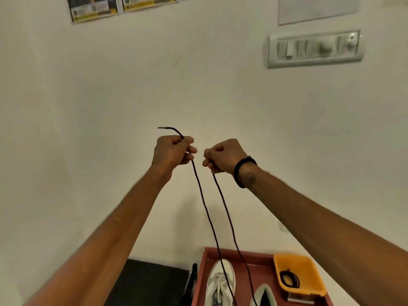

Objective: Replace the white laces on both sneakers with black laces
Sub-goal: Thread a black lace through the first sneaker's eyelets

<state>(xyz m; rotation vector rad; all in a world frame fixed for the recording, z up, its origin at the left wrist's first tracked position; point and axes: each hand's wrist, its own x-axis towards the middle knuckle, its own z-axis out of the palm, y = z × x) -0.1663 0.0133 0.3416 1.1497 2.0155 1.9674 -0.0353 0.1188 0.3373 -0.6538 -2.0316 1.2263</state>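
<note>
Both my hands are raised high in front of the wall, close together. My left hand (173, 152) grips one end of a black lace (204, 202), whose tip sticks out above the fist. My right hand (221, 155) grips the other strand. Both strands hang down to a white sneaker (217, 281) on a red tray (202, 272). A second white sneaker (263, 294) lies to its right, cut off by the frame's bottom edge. An orange tub (309, 268) on the tray holds another coiled black lace (289, 278).
A dark surface (150, 281) lies left of the tray, with a black object (191, 281) standing at its edge. The cream wall carries a switch panel (313, 49) at upper right and posters (95, 7) at the top.
</note>
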